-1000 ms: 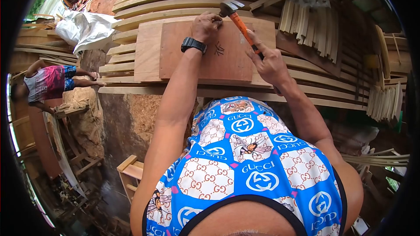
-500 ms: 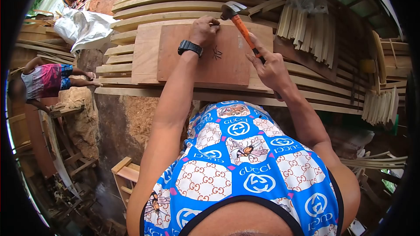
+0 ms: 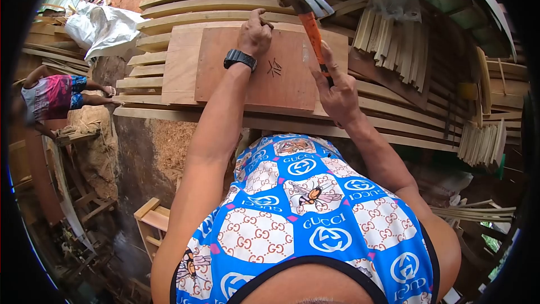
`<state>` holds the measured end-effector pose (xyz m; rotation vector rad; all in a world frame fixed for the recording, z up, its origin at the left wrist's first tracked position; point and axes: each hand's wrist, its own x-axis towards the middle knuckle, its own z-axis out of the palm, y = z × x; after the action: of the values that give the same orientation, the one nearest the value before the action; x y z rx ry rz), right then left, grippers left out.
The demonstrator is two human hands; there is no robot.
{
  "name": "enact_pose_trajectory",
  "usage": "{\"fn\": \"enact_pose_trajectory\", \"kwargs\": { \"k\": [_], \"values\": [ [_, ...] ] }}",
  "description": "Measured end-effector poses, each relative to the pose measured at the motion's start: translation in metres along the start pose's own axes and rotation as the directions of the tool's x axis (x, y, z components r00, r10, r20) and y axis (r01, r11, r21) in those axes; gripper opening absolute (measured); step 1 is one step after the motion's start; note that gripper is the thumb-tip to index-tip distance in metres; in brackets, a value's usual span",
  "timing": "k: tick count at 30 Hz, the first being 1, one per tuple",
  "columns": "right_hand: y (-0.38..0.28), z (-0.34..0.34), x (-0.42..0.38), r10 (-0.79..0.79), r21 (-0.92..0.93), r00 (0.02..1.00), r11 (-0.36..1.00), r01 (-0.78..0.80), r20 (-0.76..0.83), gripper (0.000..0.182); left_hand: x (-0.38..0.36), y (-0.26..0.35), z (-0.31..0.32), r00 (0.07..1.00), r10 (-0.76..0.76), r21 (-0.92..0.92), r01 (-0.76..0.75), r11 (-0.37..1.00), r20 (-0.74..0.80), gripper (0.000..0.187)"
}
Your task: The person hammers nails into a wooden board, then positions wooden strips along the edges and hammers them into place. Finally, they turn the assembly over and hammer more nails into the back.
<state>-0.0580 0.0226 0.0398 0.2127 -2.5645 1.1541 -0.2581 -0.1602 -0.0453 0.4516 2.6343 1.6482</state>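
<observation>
A reddish-brown plywood board (image 3: 281, 87) lies on a stack of curved wooden planks (image 3: 225, 5). My left hand (image 3: 255, 32), with a black watch on the wrist, rests fingers-down at the board's far edge; whether it pinches a nail I cannot tell. In my right hand (image 3: 336, 94) is the orange handle of a claw hammer (image 3: 306, 8). The hammer's steel head is raised just right of and above the left hand. A black scribble (image 3: 274, 67) marks the board between the hands.
A white sack (image 3: 104, 25) lies at the back left. Bundles of thin pale slats (image 3: 394, 36) stand at the right. Another person in a pink and blue shirt (image 3: 53, 95) bends over at the left. A small wooden frame (image 3: 149, 222) stands below.
The hammer head has lifted up and away from the board's far edge. My left hand stays on the edge. The view has shifted slightly.
</observation>
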Motion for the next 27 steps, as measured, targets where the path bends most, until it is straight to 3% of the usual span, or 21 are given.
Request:
{"fn": "enact_pose_trajectory", "kwargs": {
  "k": [2,4,6,7,9,10,12,14,16,18,19,23,26,27],
  "values": [
    [0.012,0.003,0.003,-0.082,-0.018,0.994,0.997,0.081,-0.066,0.071,0.000,0.001,-0.001,1.000,0.008,0.015,-0.008,1.000,-0.005,0.048],
    [0.006,-0.011,0.017,0.265,-0.140,0.927,0.962,-0.234,0.267,0.070,0.001,-0.001,0.000,1.000,-0.022,0.054,0.022,0.998,-0.002,0.049],
    [-0.008,-0.011,0.015,0.315,-0.124,0.912,0.949,-0.292,0.264,0.068,-0.002,-0.006,0.001,1.000,-0.013,0.033,0.013,0.999,0.008,0.050],
    [-0.005,-0.004,0.015,0.099,-0.032,0.992,0.995,-0.097,0.080,0.068,0.002,-0.006,0.001,1.000,-0.001,0.006,0.001,1.000,0.003,0.050],
    [0.013,0.006,0.006,-0.109,0.022,0.988,0.994,0.111,-0.106,0.067,0.004,-0.008,0.001,1.000,-0.007,0.029,0.007,1.000,-0.003,0.050],
    [0.025,0.008,0.007,-0.009,-0.049,0.999,0.999,0.011,0.038,0.068,0.003,-0.007,0.000,1.000,-0.008,0.055,0.008,0.998,-0.005,0.050],
    [0.034,0.003,0.005,0.098,-0.134,0.980,0.988,-0.075,0.174,0.069,0.002,-0.007,-0.001,1.000,-0.011,0.079,0.012,0.997,-0.014,0.048],
    [0.009,-0.015,0.024,0.302,-0.236,0.917,0.941,-0.242,0.261,0.072,0.010,-0.018,-0.006,0.996,0.008,-0.024,-0.006,1.000,0.085,0.051],
    [0.007,-0.018,0.015,0.304,-0.189,0.930,0.945,-0.267,0.205,0.072,0.002,-0.021,-0.018,0.999,0.024,-0.127,-0.018,0.992,0.045,0.047],
    [0.009,-0.026,0.003,0.307,-0.135,0.938,0.948,-0.288,0.160,0.071,-0.025,-0.017,-0.033,0.985,0.125,-0.064,-0.118,0.991,0.118,0.036],
    [0.011,-0.031,-0.004,0.295,-0.114,0.947,0.953,-0.282,0.128,0.070,-0.044,-0.010,-0.041,0.966,0.227,0.003,-0.229,0.973,0.123,0.021],
    [0.014,-0.036,-0.016,0.323,-0.084,0.939,0.945,-0.315,0.117,0.070,-0.095,-0.011,-0.057,0.963,0.092,0.164,-0.136,0.977,0.253,0.014],
    [0.013,-0.044,-0.023,0.350,-0.061,0.929,0.937,-0.345,0.123,0.070,-0.114,0.013,-0.047,0.987,0.065,0.114,-0.082,0.990,0.150,0.012],
    [0.014,-0.045,-0.025,0.335,-0.057,0.934,0.942,-0.330,0.123,0.070,-0.116,0.020,-0.045,0.991,0.072,0.202,-0.093,0.975,0.111,0.012]
  ]
}}
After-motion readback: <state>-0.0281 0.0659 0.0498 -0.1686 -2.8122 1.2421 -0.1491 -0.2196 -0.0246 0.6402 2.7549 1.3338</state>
